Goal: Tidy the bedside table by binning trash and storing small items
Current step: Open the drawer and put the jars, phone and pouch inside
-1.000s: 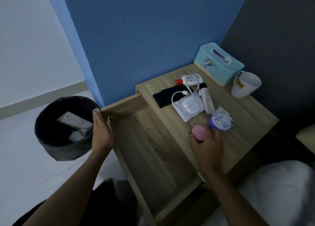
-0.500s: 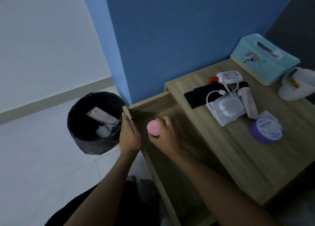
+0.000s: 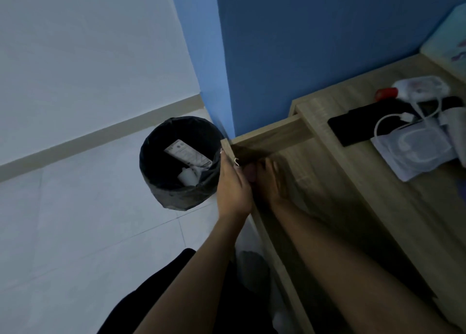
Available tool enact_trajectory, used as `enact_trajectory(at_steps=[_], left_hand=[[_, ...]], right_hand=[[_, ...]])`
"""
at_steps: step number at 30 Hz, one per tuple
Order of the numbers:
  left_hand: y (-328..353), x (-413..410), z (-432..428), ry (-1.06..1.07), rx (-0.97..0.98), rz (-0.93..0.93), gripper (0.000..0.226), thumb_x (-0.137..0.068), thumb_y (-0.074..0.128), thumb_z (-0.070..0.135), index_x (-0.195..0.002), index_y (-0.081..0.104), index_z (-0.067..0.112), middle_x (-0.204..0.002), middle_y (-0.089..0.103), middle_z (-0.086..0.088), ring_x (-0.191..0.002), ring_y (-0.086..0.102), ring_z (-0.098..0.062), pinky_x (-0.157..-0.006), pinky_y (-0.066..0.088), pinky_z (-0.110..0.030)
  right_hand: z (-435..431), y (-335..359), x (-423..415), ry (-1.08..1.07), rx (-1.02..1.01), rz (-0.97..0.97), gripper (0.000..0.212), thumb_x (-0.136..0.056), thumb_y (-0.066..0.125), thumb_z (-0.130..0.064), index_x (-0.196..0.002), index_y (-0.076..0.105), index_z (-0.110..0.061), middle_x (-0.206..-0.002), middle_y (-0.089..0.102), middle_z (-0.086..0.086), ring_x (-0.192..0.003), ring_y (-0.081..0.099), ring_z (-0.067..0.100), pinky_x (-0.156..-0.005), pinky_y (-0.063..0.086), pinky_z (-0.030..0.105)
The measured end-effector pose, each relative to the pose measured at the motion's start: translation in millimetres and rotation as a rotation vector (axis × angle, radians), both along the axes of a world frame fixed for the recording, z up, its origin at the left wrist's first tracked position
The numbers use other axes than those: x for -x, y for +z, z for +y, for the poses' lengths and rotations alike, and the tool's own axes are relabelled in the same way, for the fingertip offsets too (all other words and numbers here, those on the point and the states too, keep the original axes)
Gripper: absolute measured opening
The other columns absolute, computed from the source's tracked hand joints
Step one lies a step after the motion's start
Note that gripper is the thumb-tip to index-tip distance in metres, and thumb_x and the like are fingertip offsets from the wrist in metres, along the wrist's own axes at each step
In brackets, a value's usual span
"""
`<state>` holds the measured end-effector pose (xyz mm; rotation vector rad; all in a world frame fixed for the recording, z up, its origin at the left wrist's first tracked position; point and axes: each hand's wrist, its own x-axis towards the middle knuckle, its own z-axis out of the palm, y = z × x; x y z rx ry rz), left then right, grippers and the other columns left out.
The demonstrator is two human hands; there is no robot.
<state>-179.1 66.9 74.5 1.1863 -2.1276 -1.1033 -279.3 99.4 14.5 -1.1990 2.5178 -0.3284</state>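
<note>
deep in the drawer (image 3: 272,137), right hand (image 3: 276,182) holds pink jar (image 3: 251,172).

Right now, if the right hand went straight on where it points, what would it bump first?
Probably the wooden wall of the drawer, near its corner: the right hand points there, a pinkish jar at its fingertips. It's dim, so unsure.
</note>
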Motion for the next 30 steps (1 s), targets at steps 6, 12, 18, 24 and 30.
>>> enact_trajectory(at_steps=[6, 12, 18, 24, 30], left_hand=[[-3, -5, -3, 0.018, -0.027, -0.01, 0.06, -0.095, 0.017, 0.05, -0.151, 0.008, 0.028, -0.151, 0.038, -0.007, -0.132, 0.046, -0.021, -0.105, 0.043, -0.043], [-14, -9, -13, 0.047, -0.041, -0.056, 0.07, -0.088, 0.011, 0.068, -0.146, 0.016, 0.029, -0.139, 0.049, -0.017, -0.119, 0.056, -0.032, -0.095, 0.049, -0.052], [-4, -7, -7, 0.022, 0.034, -0.15, 0.079, -0.089, 0.011, 0.068, -0.141, 0.022, 0.01, -0.128, 0.05, -0.032, -0.108, 0.056, -0.048, -0.085, 0.049, -0.058], [-2, -6, -5, 0.003, 0.033, -0.172, 0.066, -0.092, 0.017, 0.06, -0.139, 0.018, 0.013, -0.112, 0.057, -0.032, -0.092, 0.06, -0.048, -0.075, 0.051, -0.062], [9, -1, 3, -0.013, 0.068, -0.143, 0.047, -0.096, 0.023, 0.052, -0.124, 0.03, 0.015, -0.096, 0.059, -0.024, -0.079, 0.061, -0.042, -0.066, 0.053, -0.053]], right_hand=[[13, 24, -4, -0.046, 0.043, -0.066, 0.078, -0.083, 0.065, -0.037, -0.146, 0.027, -0.013, -0.15, 0.029, 0.013, -0.137, 0.028, 0.028, -0.112, 0.03, 0.041], [84, 141, 11, -0.104, 0.493, 0.066, 0.058, -0.088, 0.06, -0.039, -0.14, 0.043, -0.019, -0.138, 0.045, 0.006, -0.124, 0.044, 0.02, -0.1, 0.043, 0.032], [216, 192, 86, -0.53, 0.734, 0.328, 0.059, -0.083, 0.064, -0.038, -0.134, 0.049, -0.014, -0.131, 0.052, 0.01, -0.122, 0.043, 0.02, -0.105, 0.039, 0.035], [296, 155, 112, -0.79, 0.509, 0.161, 0.097, -0.073, 0.076, -0.046, -0.148, 0.02, -0.024, -0.153, 0.029, 0.003, -0.139, 0.03, 0.022, -0.109, 0.038, 0.047], [301, 124, 106, -0.765, 0.455, 0.179, 0.089, -0.076, 0.068, -0.051, -0.147, 0.025, -0.022, -0.149, 0.037, 0.005, -0.136, 0.035, 0.021, -0.104, 0.044, 0.048]])
